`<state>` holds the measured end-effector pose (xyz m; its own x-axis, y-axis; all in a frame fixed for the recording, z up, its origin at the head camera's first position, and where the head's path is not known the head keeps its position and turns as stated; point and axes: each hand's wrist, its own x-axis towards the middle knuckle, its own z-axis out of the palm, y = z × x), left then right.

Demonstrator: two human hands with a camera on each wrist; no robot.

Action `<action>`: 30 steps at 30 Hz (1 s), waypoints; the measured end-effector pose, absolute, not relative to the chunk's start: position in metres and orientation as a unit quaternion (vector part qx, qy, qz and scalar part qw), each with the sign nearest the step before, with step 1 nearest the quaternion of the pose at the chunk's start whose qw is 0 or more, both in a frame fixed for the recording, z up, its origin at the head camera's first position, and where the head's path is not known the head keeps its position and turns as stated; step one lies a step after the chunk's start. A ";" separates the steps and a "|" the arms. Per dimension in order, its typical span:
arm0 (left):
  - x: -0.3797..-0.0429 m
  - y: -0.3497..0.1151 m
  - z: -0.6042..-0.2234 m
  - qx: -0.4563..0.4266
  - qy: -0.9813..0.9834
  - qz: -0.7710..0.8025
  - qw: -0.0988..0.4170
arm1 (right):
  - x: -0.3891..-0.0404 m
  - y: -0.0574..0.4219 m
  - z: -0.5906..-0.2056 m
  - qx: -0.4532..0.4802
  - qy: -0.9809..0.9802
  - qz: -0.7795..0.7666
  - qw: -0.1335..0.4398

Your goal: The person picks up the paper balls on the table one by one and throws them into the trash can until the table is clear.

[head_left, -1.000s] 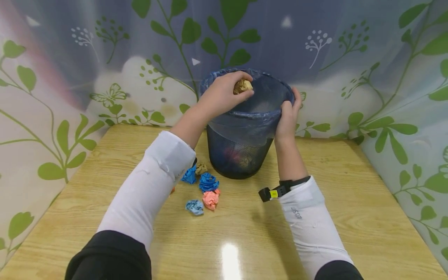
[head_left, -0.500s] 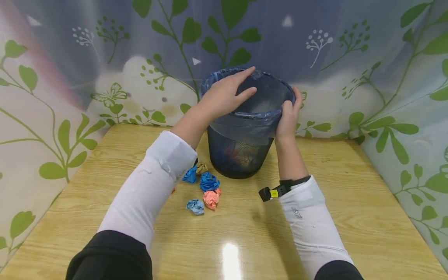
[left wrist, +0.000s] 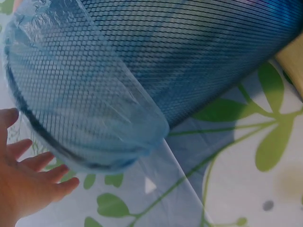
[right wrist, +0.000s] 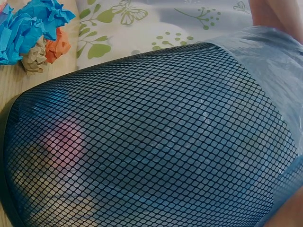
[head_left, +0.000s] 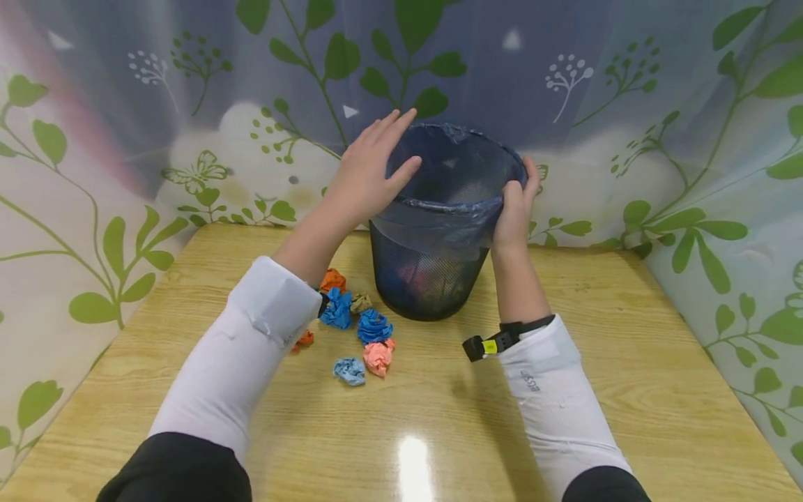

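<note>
A black mesh wastebasket (head_left: 433,272) lined with a thin translucent bag (head_left: 439,226) stands at the back of the table. My right hand (head_left: 516,213) grips its rim on the right side, thumb on the near edge. My left hand (head_left: 370,171) is at the rim's left, fingers spread and holding nothing; the left wrist view also shows its fingers (left wrist: 40,163) extended beside the bag-covered rim. Through the mesh in the right wrist view, a pink crumpled paper ball (right wrist: 66,142) and other coloured ones show at the bottom of the wastebasket.
Left of the wastebasket lie several crumpled paper balls: orange (head_left: 332,280), blue (head_left: 374,326), tan (head_left: 360,302), pink (head_left: 379,358) and light blue (head_left: 349,371). A leaf-patterned curtain (head_left: 251,139) hangs close behind the wooden table (head_left: 564,390).
My left hand let go of a tan crumpled paper ball over the wastebasket, opened its fingers, then moved left toward the rim. The right hand keeps its grip in the same place.
</note>
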<state>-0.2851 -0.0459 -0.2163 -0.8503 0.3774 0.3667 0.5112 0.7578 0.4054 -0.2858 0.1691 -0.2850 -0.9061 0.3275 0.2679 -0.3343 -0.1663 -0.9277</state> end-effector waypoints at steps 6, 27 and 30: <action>-0.271 -0.075 -0.227 -0.226 -0.911 -0.301 0.168 | -0.287 0.169 -0.286 -0.002 -0.608 0.765 0.214; -0.225 -0.130 -0.283 -0.213 -0.930 -0.259 0.149 | -0.288 0.171 -0.284 -0.004 -0.604 0.768 0.214; -0.219 -0.140 -0.296 -0.206 -0.935 -0.254 0.136 | -0.287 0.171 -0.284 -0.006 -0.606 0.767 0.212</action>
<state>-0.2189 -0.1397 -0.2959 -0.8782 0.3169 0.3583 0.4547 0.7856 0.4196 -0.2873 0.1709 -0.2840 -0.9101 0.3318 0.2482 -0.3182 -0.1758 -0.9316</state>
